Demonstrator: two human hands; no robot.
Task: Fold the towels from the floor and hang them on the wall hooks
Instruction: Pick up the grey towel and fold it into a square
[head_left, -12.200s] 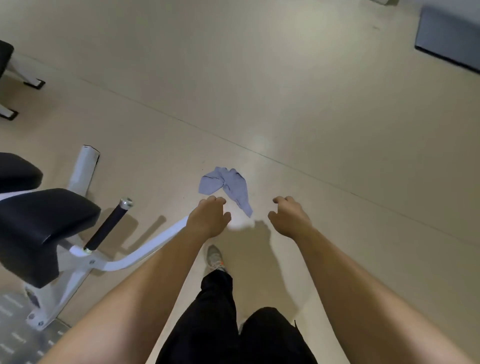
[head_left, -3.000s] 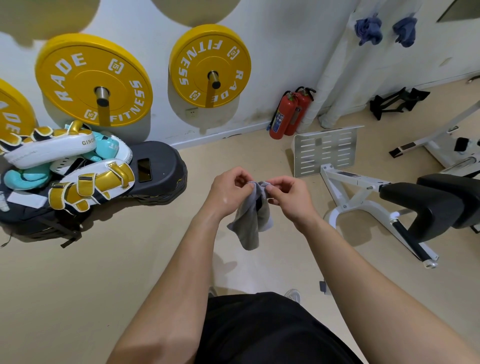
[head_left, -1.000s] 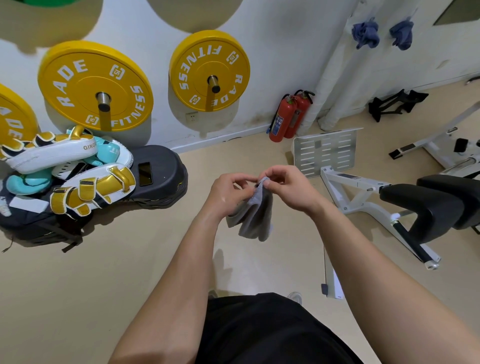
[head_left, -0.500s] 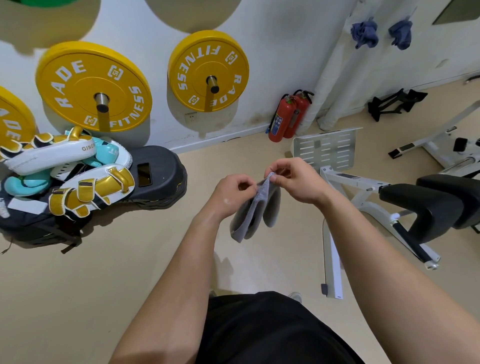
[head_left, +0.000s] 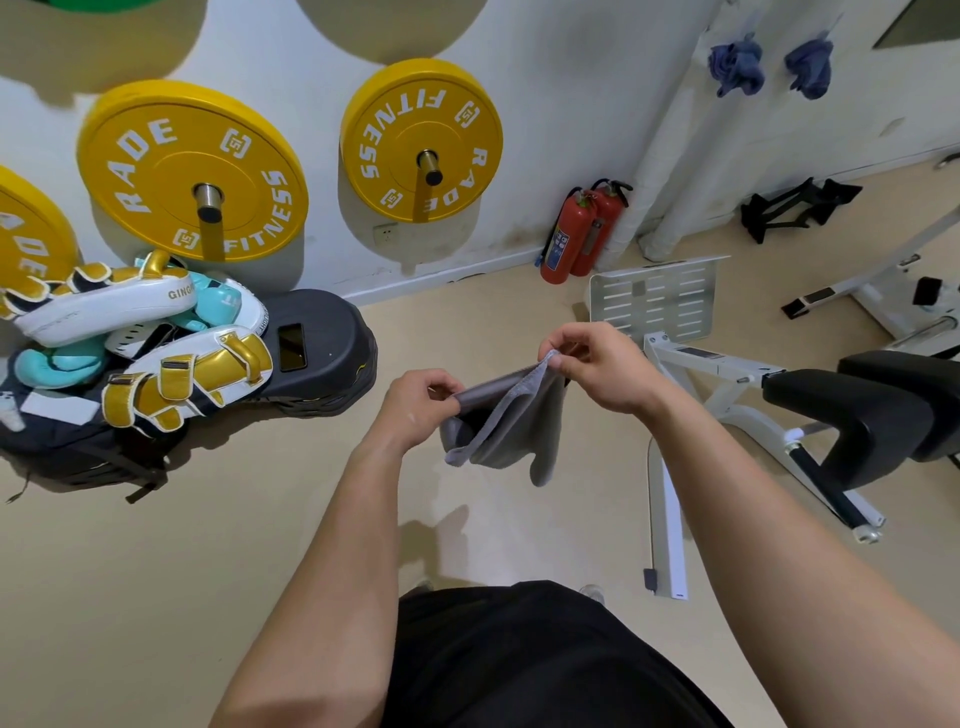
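Between the two hands, a grey towel (head_left: 511, 431) hangs in loose folds above the floor. The left hand (head_left: 421, 410) pinches one upper edge with curled fingers. The right hand (head_left: 597, 369), a little higher and farther out, pinches the other edge between thumb and fingertips. Far beyond the right hand, blue towels (head_left: 737, 65) hang on the wall. Beyond the left hand, yellow plates (head_left: 421, 140) sit on wall pegs. A black bench (head_left: 857, 410) stands just right of the right hand.
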